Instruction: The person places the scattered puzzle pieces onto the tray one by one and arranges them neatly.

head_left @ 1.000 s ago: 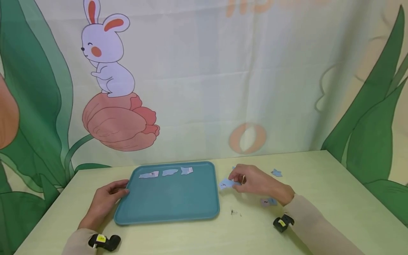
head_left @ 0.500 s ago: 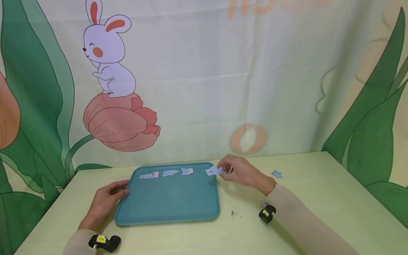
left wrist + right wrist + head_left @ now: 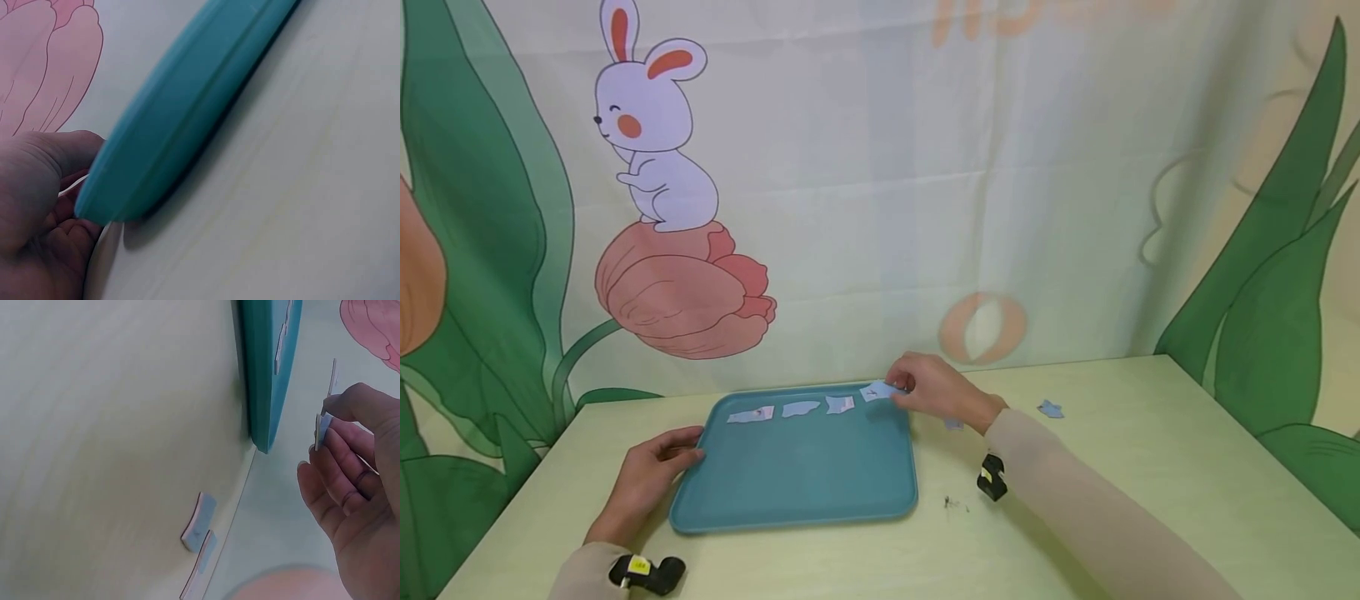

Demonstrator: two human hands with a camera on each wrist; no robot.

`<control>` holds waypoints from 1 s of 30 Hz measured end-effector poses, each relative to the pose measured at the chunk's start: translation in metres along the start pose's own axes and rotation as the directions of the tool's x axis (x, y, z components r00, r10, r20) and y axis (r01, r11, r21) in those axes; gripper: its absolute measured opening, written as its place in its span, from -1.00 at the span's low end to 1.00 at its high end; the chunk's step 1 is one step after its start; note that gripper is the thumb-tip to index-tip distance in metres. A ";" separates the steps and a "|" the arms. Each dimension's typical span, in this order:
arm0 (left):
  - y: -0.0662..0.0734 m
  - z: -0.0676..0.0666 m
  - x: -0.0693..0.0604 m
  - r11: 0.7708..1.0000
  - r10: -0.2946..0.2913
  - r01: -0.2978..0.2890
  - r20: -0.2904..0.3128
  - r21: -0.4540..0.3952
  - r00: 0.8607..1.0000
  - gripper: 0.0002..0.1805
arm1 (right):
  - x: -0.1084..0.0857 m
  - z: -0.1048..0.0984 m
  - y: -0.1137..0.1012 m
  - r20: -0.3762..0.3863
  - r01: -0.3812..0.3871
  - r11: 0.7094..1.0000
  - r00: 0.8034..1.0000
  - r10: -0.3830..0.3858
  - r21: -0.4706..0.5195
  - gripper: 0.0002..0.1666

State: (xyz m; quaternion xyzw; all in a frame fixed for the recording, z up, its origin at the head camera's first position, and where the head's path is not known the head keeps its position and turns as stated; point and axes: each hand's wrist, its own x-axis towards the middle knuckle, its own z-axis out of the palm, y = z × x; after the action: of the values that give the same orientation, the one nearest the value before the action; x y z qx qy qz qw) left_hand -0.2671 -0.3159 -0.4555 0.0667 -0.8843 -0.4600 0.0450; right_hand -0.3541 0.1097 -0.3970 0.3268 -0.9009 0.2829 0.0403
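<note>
A teal tray point(image 3: 797, 475) lies on the table. Along its far side sit three flat, jagged light-blue pieces like puzzle pieces: a left piece point(image 3: 750, 414), a middle piece point(image 3: 801, 408) and a right piece point(image 3: 840, 405). My right hand point(image 3: 936, 385) pinches another blue puzzle piece point(image 3: 874, 390) between thumb and fingers, over the tray's far right corner. In the right wrist view the held piece point(image 3: 332, 378) is partly behind a digit and apart from the tray. My left hand point(image 3: 643, 471) grips the tray's left rim; its fingers are partly hidden.
Loose on the table to the right lie one blue piece point(image 3: 1051, 409) and another piece point(image 3: 953, 424), partly hidden by my right hand. Small dark marks point(image 3: 955, 503) are near the tray's right side. A printed curtain point(image 3: 865, 208) hangs behind the table.
My right hand has carried the puzzle piece left and away from me, from beside the tray to above its far right corner. My left hand and the tray have stayed put.
</note>
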 end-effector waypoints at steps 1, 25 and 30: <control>0.000 0.000 0.000 1.000 -0.001 0.001 0.000 -0.002 1.000 -0.49 | 0.002 0.000 0.000 0.007 -0.002 1.000 1.000 0.002 -0.006 -0.80; -0.001 -0.001 0.001 1.000 0.004 -0.004 0.012 -0.012 1.000 -0.49 | 0.029 0.016 0.005 0.148 -0.084 0.995 0.985 0.092 -0.059 -0.82; -0.001 -0.001 0.000 1.000 0.004 -0.004 0.011 -0.015 1.000 -0.49 | 0.033 0.017 0.003 0.162 -0.105 0.990 0.980 0.118 -0.090 -0.81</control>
State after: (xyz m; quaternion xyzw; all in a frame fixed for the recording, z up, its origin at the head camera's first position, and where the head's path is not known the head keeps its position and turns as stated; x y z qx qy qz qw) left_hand -0.2670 -0.3174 -0.4561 0.0620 -0.8812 -0.4668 0.0417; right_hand -0.3798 0.0842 -0.4046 0.2964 -0.9287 0.2196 -0.0383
